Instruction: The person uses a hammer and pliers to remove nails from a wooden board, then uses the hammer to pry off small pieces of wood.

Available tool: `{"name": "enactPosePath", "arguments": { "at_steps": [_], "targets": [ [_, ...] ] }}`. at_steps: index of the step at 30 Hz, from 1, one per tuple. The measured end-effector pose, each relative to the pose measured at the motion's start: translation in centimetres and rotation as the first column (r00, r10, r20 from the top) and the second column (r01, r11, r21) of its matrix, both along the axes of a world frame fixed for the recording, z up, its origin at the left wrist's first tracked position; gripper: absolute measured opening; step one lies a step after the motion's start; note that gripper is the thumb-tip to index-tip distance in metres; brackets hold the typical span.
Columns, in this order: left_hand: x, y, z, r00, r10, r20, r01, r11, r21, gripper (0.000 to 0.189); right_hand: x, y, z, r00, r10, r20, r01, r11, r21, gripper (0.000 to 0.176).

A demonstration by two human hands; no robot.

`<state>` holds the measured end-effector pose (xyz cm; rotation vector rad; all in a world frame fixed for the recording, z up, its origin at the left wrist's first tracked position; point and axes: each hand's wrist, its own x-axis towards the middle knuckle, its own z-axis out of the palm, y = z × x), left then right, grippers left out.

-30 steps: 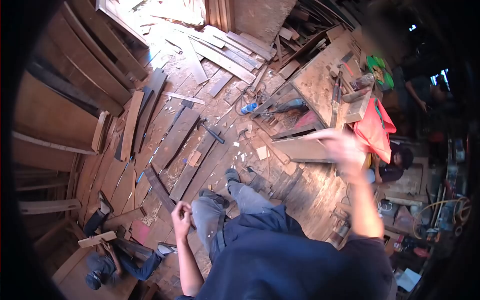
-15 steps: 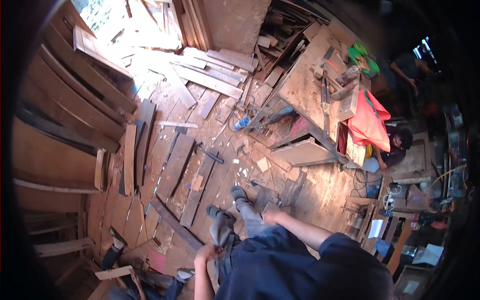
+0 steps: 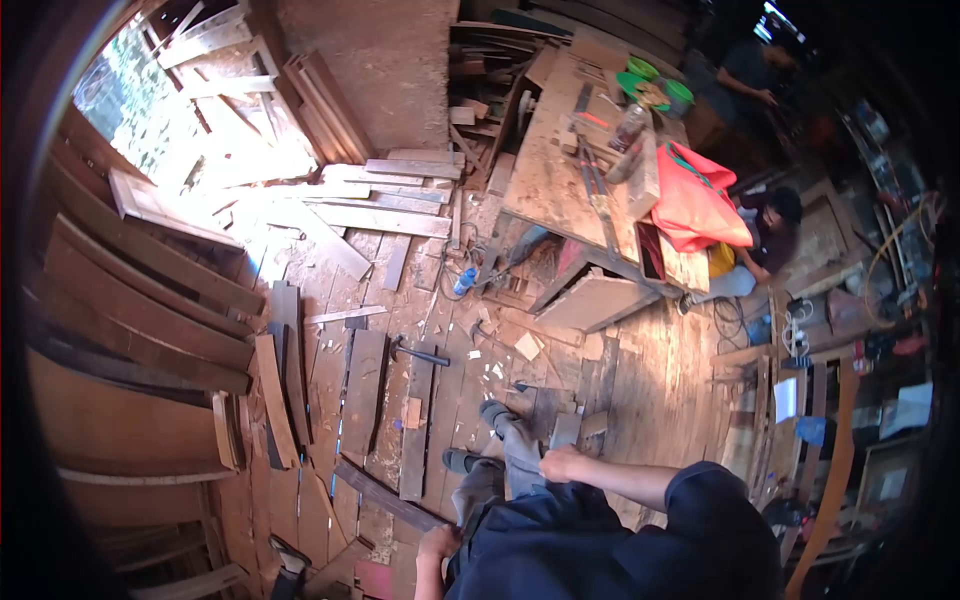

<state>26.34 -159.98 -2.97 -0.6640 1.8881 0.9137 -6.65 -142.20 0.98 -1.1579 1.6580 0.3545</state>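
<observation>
The dark plank (image 3: 390, 492) lay just ahead of the left hand (image 3: 438, 542), the nearer one, its long axis slanting forward and left. Both hands looked curled, the right hand (image 3: 565, 463) off to the plank's right, but honestly couldn't tell if either held anything. Well beyond the plank, rightward, a green dish (image 3: 629, 82) on the workbench (image 3: 540, 175) held brownish stuff (image 3: 652, 95).

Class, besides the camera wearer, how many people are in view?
3: one person beyond the workbench, upper right; a second person right of the red bag; a third person's foot at lower left. Others may be hidden.
</observation>
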Motion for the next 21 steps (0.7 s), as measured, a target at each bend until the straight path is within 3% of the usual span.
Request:
{"name": "enactPosePath", "arguments": {
  "at_steps": [2, 3, 6, 7, 9, 11, 14, 15, 18, 19, 21],
  "targets": [
    [-0.5, -1.2, 0.3, 0.995, -0.089, 0.037, 0.090, 0.995, -0.038, 0.042, 0.0, -1.0, 0.4, 0.990, -0.143, 0.000, 0.143, 0.988, -0.049, 0.038],
    [-1.8, -1.7, 0.4, 0.992, -0.121, 0.044, 0.124, 0.990, -0.061, 0.041, -0.3, -1.4, 1.0, 0.968, -0.252, 0.020, 0.252, 0.968, -0.012, 0.053],
    [-4.6, -3.5, 1.7, 0.990, -0.127, -0.064, 0.129, 0.992, 0.013, 0.043, -0.5, -1.4, 2.7, 0.868, -0.495, -0.035, 0.495, 0.869, -0.016, 0.060],
    [-5.0, -3.6, 1.7, 0.983, -0.055, -0.173, 0.065, 0.996, 0.053, 0.044, -0.5, -0.5, 1.8, 0.832, -0.554, -0.007, 0.554, 0.832, -0.026, 0.074],
    [-6.1, -2.5, 0.6, 0.919, 0.109, -0.380, -0.052, 0.986, 0.159, 0.047, 0.3, 1.0, 0.2, 0.801, -0.591, -0.096, 0.593, 0.805, -0.014, 0.078],
    [-6.8, -0.8, -2.3, 0.922, 0.296, -0.251, -0.213, 0.926, 0.310, 0.053, 1.3, 2.4, -1.6, 0.770, -0.619, -0.155, 0.626, 0.780, -0.006, 0.086],
    [-5.7, 0.9, -5.1, 0.866, 0.486, -0.116, -0.384, 0.796, 0.468, 0.057, 2.6, 5.0, -7.1, 0.680, -0.725, 0.108, 0.732, 0.680, -0.044, 0.088],
    [-5.0, 1.1, -5.6, 0.854, 0.504, -0.127, -0.385, 0.777, 0.498, 0.057, 2.8, 5.3, -7.4, 0.610, -0.781, 0.133, 0.791, 0.611, -0.041, 0.075],
    [-2.7, 0.8, -7.2, 0.846, 0.508, -0.161, -0.355, 0.762, 0.542, 0.057, 2.6, 6.7, -8.0, 0.648, -0.739, 0.187, 0.762, 0.627, -0.164, 0.064],
    [-2.2, 0.5, -7.4, 0.851, 0.497, -0.168, -0.340, 0.766, 0.545, 0.057, 1.7, 5.8, -4.1, 0.757, -0.616, 0.216, 0.649, 0.746, -0.148, 0.055],
    [-1.6, -0.5, -7.7, 0.863, 0.475, -0.173, -0.315, 0.772, 0.551, 0.057, 0.7, 4.3, 1.5, 0.862, -0.482, 0.158, 0.501, 0.858, -0.113, 0.054]
  ]
}}
